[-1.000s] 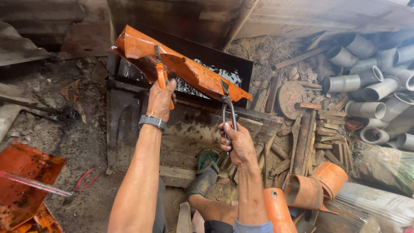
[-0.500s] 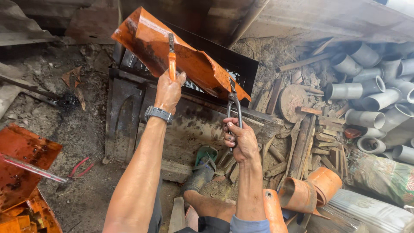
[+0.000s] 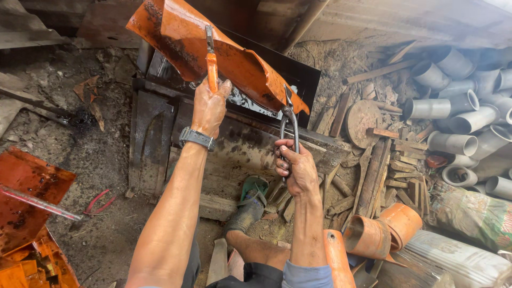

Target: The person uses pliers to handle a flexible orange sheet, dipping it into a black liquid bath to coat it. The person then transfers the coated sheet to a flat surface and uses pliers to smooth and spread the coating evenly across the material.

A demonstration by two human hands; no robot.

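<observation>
A long, bent orange sheet (image 3: 234, 58), softened and curved, hangs in the air in front of me over a dark metal box (image 3: 160, 128). My left hand (image 3: 209, 106), with a grey watch on the wrist, grips orange-handled pliers (image 3: 211, 58) clamped on the sheet's middle. My right hand (image 3: 293, 169) squeezes grey metal pliers (image 3: 289, 120) that pinch the sheet's lower right end. Both arms are raised. My foot in a green sandal (image 3: 250, 205) rests on the ground below.
Grey pipe sections (image 3: 458, 106) are piled at the right, with wood scraps (image 3: 384, 170) beside them. Rolled orange pieces (image 3: 384, 232) and a filled sack (image 3: 469, 213) lie at lower right. Flat orange sheets (image 3: 26, 192) and red-handled pliers (image 3: 98, 202) lie at the left.
Both hands have lifted the orange sheet higher and tilted its left end upward. The grips on both pliers are unchanged.
</observation>
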